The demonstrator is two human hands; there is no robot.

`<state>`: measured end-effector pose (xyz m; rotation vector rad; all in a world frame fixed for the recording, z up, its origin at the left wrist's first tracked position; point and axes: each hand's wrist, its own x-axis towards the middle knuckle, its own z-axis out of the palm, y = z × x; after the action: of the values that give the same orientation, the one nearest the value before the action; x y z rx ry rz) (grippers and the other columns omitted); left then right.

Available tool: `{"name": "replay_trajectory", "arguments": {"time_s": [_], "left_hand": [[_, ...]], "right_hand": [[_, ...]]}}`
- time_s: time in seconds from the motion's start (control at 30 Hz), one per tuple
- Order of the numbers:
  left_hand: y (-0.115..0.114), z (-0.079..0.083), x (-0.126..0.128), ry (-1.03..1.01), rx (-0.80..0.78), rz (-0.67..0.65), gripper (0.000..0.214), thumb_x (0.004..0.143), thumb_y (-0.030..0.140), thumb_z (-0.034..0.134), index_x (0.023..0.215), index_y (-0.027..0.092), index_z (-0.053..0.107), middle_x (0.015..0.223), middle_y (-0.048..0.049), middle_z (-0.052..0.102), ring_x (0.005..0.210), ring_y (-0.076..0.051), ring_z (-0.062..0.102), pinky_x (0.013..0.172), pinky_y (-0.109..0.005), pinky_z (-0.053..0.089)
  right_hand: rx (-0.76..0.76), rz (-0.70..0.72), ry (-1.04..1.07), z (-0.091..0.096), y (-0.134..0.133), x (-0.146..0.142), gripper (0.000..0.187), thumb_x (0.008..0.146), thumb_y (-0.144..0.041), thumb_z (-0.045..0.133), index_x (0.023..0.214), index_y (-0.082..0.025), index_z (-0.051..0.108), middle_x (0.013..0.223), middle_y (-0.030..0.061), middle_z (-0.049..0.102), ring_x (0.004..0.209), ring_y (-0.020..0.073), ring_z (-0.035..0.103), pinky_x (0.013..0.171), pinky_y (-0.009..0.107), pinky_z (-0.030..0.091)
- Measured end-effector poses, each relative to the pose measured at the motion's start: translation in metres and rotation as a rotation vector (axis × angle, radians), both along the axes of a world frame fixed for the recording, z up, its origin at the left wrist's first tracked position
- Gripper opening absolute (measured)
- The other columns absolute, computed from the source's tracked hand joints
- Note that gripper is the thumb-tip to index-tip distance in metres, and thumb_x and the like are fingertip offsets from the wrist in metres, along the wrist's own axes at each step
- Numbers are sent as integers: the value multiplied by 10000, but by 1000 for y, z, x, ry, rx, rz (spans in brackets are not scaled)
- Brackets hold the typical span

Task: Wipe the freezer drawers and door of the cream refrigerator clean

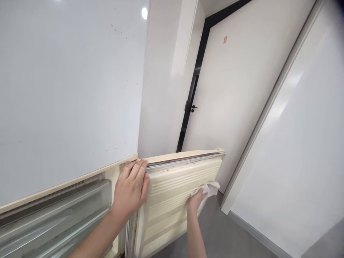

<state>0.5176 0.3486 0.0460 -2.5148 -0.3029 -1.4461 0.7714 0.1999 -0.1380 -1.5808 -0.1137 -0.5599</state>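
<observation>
My left hand (130, 188) grips the edge of a cream refrigerator door (172, 200), with its fingers curled over the inner side near the top. The door stands open, showing its ribbed inner liner. A dark-stained rubber door seal (185, 160) runs along the door's upper edge. My right hand (196, 200) presses a crumpled white cloth (209, 189) against the liner near the door's outer side. Left of my left hand, a clear plastic refrigerator drawer (53, 218) sits inside the cabinet, under a white upper door (67, 79).
Beyond the open door, a white room door (236, 89) with a black frame and black handle stands at the back. A tall white panel (285, 132) rises at the right, and a grey floor (228, 233) lies below.
</observation>
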Motion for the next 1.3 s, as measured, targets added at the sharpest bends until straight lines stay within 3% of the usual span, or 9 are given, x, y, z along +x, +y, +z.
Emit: {"name": "replay_trajectory", "arguments": {"time_s": [0.2,0.3,0.43,0.5,0.57,0.63,0.97,1.07,1.3], "left_hand": [[-1,0,1,17,-17,20,431,891,212,465,1296,73,518,1242,-105,653,1121,-264,509,1013,-401,388],[-2,2,0,24,-36,16,428,892,203,445,1296,79,519,1238,-99,655,1118,-264,513,1000,-397,405],[-5,6,-2,37,-87,10,426,901,205,415,1299,88,515,1233,-96,656,1119,-264,518,985,-397,422],[-7,8,-4,46,-105,4,430,904,212,410,1306,91,508,1234,-97,653,1110,-265,520,979,-400,429],[-8,10,-5,56,-122,-5,430,905,215,409,1306,96,508,1238,-95,649,1103,-264,520,976,-401,434],[-9,11,-5,65,-139,-15,425,903,210,410,1300,101,514,1241,-93,646,1101,-261,520,980,-401,434],[-10,18,-8,103,-257,-43,402,919,226,370,1274,127,529,1218,-86,652,1115,-249,520,980,-398,437],[-10,21,-9,99,-282,-47,377,922,229,367,1236,144,556,1186,-78,667,1084,-243,537,964,-399,447],[-12,27,-15,126,-171,39,364,914,240,373,1157,115,613,1117,-103,709,1043,-252,594,918,-404,486]], "right_hand": [[-39,56,-226,88,47,-77,660,953,-460,226,1522,-139,132,1583,141,209,1492,247,6,1182,573,69],[-178,120,-391,99,70,-129,608,965,-364,242,1529,-171,125,1580,148,213,1489,302,1,1135,655,112],[-426,183,-605,35,91,-179,585,918,-286,347,1489,-173,283,1514,200,329,1462,406,96,1036,736,224],[-549,201,-702,-14,93,-194,424,870,-249,401,1251,-213,582,1284,186,569,1318,441,392,940,719,346],[-622,267,-744,-52,87,-201,272,820,-208,429,904,-239,685,870,109,680,883,337,635,742,535,492],[-666,314,-784,-65,77,-201,222,786,-184,447,732,-250,652,657,50,633,625,250,592,588,385,460],[-635,61,-923,82,64,-180,196,808,-280,474,872,-216,648,907,94,645,910,287,519,814,462,390],[-704,160,-885,52,61,-188,192,800,-233,489,913,-241,645,901,60,661,892,262,533,809,439,402],[-863,448,-1098,-80,22,-168,227,792,-238,599,1009,-286,642,1072,-30,706,1019,204,586,958,386,425]]}}
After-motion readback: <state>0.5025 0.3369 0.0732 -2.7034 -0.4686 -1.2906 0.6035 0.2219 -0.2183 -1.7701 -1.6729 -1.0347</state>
